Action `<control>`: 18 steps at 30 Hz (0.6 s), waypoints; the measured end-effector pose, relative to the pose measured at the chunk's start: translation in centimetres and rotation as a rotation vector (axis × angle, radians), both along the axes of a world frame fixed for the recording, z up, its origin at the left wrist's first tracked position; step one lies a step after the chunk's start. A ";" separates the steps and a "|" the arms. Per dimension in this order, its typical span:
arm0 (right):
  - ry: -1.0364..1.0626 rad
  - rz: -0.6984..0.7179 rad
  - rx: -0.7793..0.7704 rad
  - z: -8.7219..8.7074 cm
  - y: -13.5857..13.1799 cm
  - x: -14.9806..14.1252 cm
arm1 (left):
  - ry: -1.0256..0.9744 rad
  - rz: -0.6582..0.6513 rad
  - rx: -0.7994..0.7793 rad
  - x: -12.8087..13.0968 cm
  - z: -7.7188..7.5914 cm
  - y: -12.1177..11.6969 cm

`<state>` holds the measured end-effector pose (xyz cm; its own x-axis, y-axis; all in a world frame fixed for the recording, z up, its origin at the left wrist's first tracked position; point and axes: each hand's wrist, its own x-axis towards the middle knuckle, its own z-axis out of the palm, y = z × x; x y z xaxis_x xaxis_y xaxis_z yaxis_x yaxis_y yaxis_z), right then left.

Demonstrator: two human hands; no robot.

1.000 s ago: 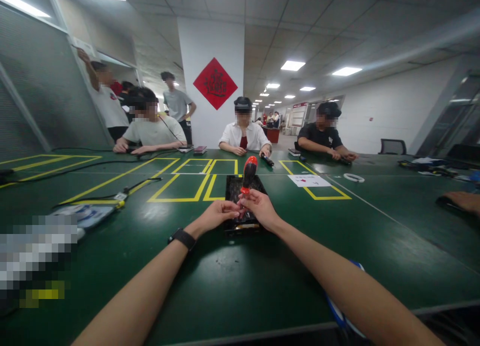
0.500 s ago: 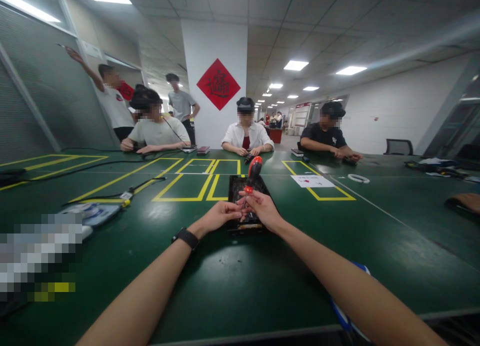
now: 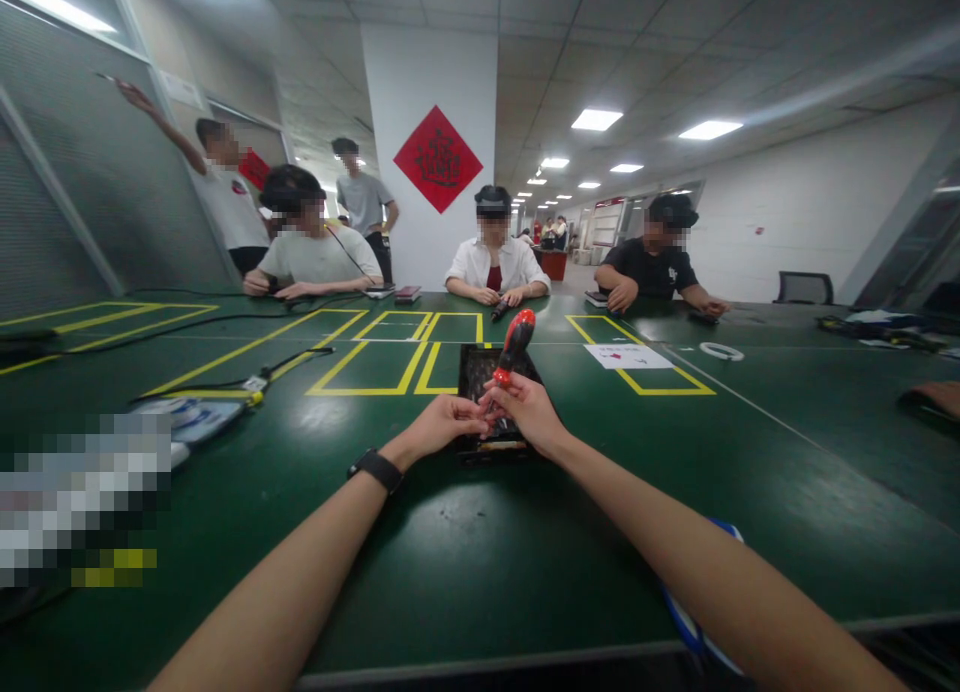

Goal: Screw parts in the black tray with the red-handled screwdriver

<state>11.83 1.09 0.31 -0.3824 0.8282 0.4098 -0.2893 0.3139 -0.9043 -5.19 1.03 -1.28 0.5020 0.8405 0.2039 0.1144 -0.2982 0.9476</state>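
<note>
My right hand (image 3: 523, 412) is closed on a screwdriver (image 3: 515, 342) with a red and black handle. The handle points up and leans slightly right, with its shaft running down between my fingers. At the lower end of the shaft, the fingertips of my left hand (image 3: 444, 424) are pinched together; what they hold is too small to make out. Both hands meet over a black rectangular tray-like case (image 3: 487, 456) lying on the green table (image 3: 420, 572). Its inside is dark and partly hidden by my hands.
Yellow tape rectangles (image 3: 360, 392) mark the table. A printed paper (image 3: 628, 357) and a white ring (image 3: 721, 352) lie to the right. Black cables (image 3: 289, 369) and a pouch (image 3: 199, 419) lie left. Several people sit across, one (image 3: 495, 267) directly opposite.
The screwdriver handle leans a little more to the right than before. Both hands stay together over the black case, and the view has shifted slightly.
</note>
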 end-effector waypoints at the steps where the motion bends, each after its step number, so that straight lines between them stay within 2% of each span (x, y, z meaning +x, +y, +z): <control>1: -0.006 0.020 -0.003 0.1 -0.1 0.1 | 0.002 -0.015 -0.004 -0.1 0.0 0.0; 4: -0.013 0.066 0.002 0.1 -0.3 0.2 | -0.021 -0.068 -0.027 -0.2 0.1 0.1; 7: -0.010 0.033 -0.012 0.0 -0.2 0.2 | -0.041 -0.096 -0.017 -0.1 0.1 0.1; 13: 0.020 -0.078 -0.034 -0.3 0.2 0.1 | 0.031 0.112 0.143 0.4 0.2 -0.2; 18: 0.028 -0.079 -0.014 -0.5 0.4 0.1 | 0.053 0.070 0.103 0.4 0.3 -0.4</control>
<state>11.93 1.45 -0.16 -0.3043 0.8609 0.4076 -0.2890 0.3243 -0.9007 -4.81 0.60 -0.98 0.4554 0.8499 0.2652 0.1877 -0.3828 0.9046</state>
